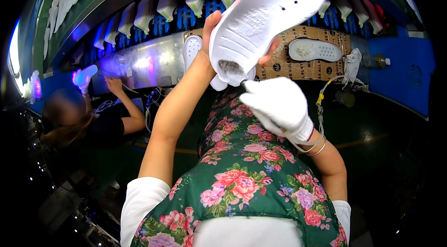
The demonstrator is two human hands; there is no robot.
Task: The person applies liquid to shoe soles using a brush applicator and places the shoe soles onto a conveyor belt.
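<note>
My bare left hand (211,30) grips a white foam shoe sole (260,18) from behind, fingers showing at both of its sides. The sole is tilted upward, with small dark holes in its wide part and a rough grey patch at its lower, narrow end. Another white edge shows beneath that end; I cannot tell whether it is a second piece. My right hand (279,107), in a white knit glove, is closed on a small dark-tipped tool (243,83) right by the sole's lower end. The tool's kind is hidden by the glove.
A printed cardboard sheet (278,71) on the bench bears another sole (315,50); a white perforated sole (192,49) lies left. A white cloth (352,63), bottle (375,61) and cable (321,100) are right. Shoe forms (166,2) line the back. A co-worker (107,112) sits left.
</note>
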